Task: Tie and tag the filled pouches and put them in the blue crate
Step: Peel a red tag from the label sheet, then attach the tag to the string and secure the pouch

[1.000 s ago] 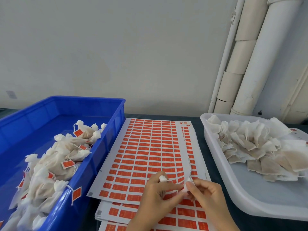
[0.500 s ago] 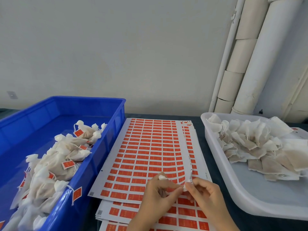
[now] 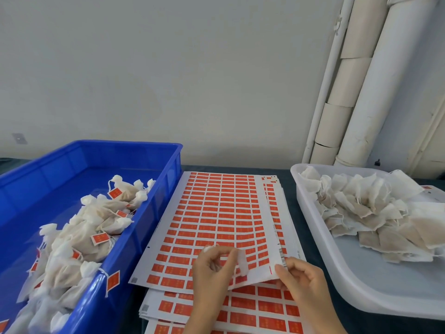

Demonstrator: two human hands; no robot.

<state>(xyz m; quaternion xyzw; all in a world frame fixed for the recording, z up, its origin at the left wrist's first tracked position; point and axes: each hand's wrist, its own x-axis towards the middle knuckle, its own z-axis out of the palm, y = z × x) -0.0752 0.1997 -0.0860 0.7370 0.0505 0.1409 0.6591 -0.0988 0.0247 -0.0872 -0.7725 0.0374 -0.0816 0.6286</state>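
My left hand (image 3: 214, 270) pinches a peeled label (image 3: 243, 262) whose white back faces me, just above the top sheet of red labels (image 3: 216, 213). A small white bit (image 3: 208, 249) pokes out above that hand's fingers; I cannot tell what it is. My right hand (image 3: 298, 279) pinches the sheet's lifted lower right corner. The blue crate (image 3: 134, 237) on the left holds several tied pouches (image 3: 79, 237) with red tags. A white tray (image 3: 320, 237) on the right holds several untied filled pouches (image 3: 375, 213).
More label sheets (image 3: 252, 307) lie stacked under the top one on the dark table. One red tag (image 3: 112, 280) hangs over the crate's near rim. White pipes (image 3: 361, 80) run up the wall at the back right.
My left hand has pulled a label off the sheet and moved left, away from my right hand. The right hand now lifts the sheet's corner.
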